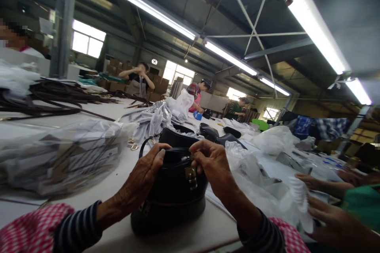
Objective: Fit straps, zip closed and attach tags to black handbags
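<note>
Head view: both hands work at the top of a black bag (172,193) standing on the worktop (118,174). Left hand (145,178) steadies its rim, fingers curled on it; right hand (212,164) pinches the top edge above the brass clasp (191,177). Clear plastic bags (59,154) lie alongside.

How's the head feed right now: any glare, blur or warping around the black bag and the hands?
Head view: the ceiling tube lights blow out white; edges bend wide-angle; the black bag reads dark with little detail; left hand and right hand are fairly sharp; the plastic-wrapped bundle is soft.
</note>
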A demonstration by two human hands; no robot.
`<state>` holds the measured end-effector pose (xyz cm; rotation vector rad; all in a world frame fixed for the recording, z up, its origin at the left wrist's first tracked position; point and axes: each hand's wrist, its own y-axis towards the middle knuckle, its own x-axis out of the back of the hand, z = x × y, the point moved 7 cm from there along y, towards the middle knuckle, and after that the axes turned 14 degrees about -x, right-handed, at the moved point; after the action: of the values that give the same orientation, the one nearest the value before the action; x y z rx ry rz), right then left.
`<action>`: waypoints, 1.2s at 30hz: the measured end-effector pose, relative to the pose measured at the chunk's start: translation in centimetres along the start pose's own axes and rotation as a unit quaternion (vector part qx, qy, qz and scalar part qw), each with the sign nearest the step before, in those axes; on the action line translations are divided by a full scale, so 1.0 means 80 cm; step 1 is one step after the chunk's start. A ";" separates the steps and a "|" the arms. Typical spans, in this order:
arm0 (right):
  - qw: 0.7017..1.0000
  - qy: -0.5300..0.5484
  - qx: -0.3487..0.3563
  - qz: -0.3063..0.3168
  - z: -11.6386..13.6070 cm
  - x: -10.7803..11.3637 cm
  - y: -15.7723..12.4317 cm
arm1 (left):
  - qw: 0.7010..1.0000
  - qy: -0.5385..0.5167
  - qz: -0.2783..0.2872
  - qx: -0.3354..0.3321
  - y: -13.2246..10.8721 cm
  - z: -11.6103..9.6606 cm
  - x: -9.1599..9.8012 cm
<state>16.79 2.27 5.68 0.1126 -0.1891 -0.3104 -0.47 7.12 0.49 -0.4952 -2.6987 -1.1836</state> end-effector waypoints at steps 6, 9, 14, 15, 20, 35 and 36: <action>0.997 0.066 -0.038 0.028 -0.015 0.028 0.000 | 0.997 -0.001 0.068 -0.025 0.013 -0.018 -0.004; 0.991 0.124 -0.050 0.016 -0.024 0.043 -0.001 | 0.994 0.001 0.103 -0.041 0.016 -0.031 -0.005; 0.994 0.106 -0.040 0.006 -0.020 0.031 -0.007 | 0.996 0.014 0.081 -0.032 0.008 -0.029 -0.003; 0.996 0.085 -0.034 0.008 -0.016 0.023 -0.009 | 0.997 0.018 0.071 -0.031 0.007 -0.027 -0.004; 0.999 -0.031 0.008 0.042 0.009 -0.029 -0.017 | 0.997 -0.005 0.076 -0.031 0.006 -0.021 -0.013; 0.997 -0.012 -0.053 0.053 0.007 -0.029 -0.006 | 0.973 -0.212 0.067 0.064 -0.009 -0.009 -0.018; 0.997 -0.016 -0.048 0.050 0.009 -0.032 -0.009 | 0.974 -0.209 0.060 0.062 -0.010 -0.007 -0.020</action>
<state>14.02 2.39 5.82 0.0026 -0.2101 -0.2205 0.75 5.82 -0.08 -0.9703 -3.0062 -0.9590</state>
